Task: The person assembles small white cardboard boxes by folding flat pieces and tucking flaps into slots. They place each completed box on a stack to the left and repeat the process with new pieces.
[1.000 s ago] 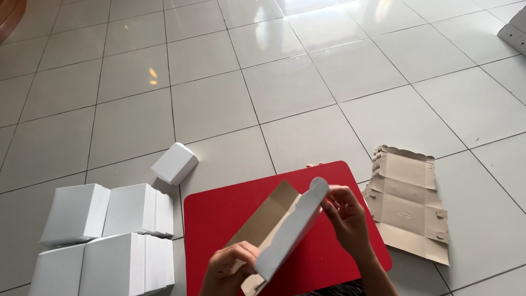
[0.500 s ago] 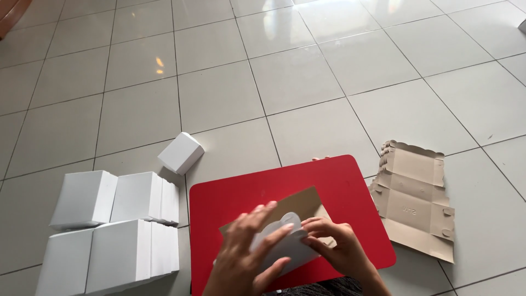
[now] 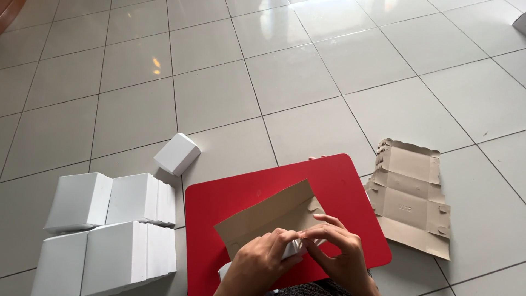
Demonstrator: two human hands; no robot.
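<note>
A flat cardboard box blank [image 3: 268, 216], brown inside and white outside, lies on a red mat [image 3: 230, 203] on the tiled floor. My left hand [image 3: 263, 263] and my right hand [image 3: 337, 252] meet over its near edge, fingers pinching and folding a flap there. Both hands grip the same blank. Part of the blank is hidden under my hands.
Several finished white boxes [image 3: 104, 230] stand grouped at the left, and one more white box [image 3: 177, 153] lies tilted just beyond them. A stack of unfolded brown blanks [image 3: 411, 194] lies on the floor right of the mat. Another white object [image 3: 520, 23] sits at the far right edge.
The blank was held up on edge a second ago; it now lies low on the mat. Both hands have come together at its near edge.
</note>
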